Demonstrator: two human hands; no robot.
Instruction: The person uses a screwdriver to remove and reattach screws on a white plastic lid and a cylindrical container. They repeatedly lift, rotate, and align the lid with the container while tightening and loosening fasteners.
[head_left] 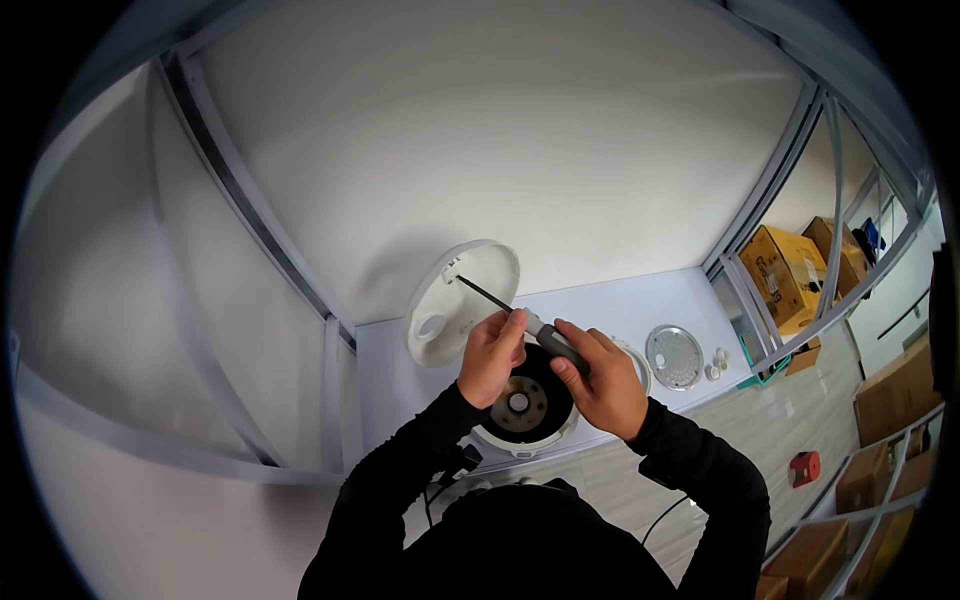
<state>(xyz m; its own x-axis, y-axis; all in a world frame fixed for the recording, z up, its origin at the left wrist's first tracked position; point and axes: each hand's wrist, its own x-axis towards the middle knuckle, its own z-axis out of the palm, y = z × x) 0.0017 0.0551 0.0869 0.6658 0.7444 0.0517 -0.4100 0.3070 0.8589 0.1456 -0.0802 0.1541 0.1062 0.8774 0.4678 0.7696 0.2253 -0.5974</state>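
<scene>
A screwdriver (562,345) with a grey handle and long dark shaft slants up to the left. My right hand (612,388) is closed round its handle. My left hand (490,360) pinches it where the shaft meets the handle. The tip meets a small slotted fitting at the upper edge of a raised white lid (492,268); whether it sits in a screw is too small to tell. Below both hands stands a white rice cooker (522,449), its dark inside and round heating plate (518,402) showing. My hands hide part of its rim.
Right of the cooker lie a round perforated metal plate (675,357) and several small whitish parts (715,370) on the white table (585,300). A pale ring shows partly behind my right hand. Metal frame posts flank the table. Cardboard boxes (785,275) and a red object (804,468) are farther right.
</scene>
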